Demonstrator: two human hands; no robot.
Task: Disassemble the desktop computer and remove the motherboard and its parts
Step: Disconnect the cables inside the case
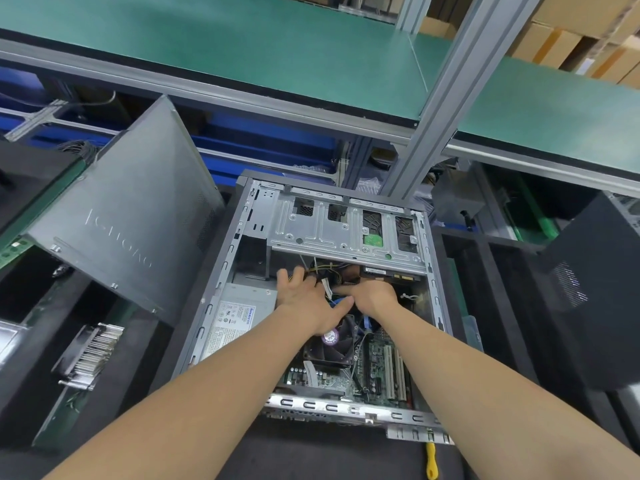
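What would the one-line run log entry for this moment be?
stage: cable disconnection | left hand: in cable bundle | right hand: at cables | motherboard: still in case | side panel: off

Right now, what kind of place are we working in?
Probably a computer teardown or recycling line: a green-matted bench shelf, stacked cardboard boxes, a loose heatsink and another tower beside the open case.

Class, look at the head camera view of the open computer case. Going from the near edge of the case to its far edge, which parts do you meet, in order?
Expansion slots on the motherboard → CPU cooler fan → the left hand and right hand among the cable bundle → metal drive cage.
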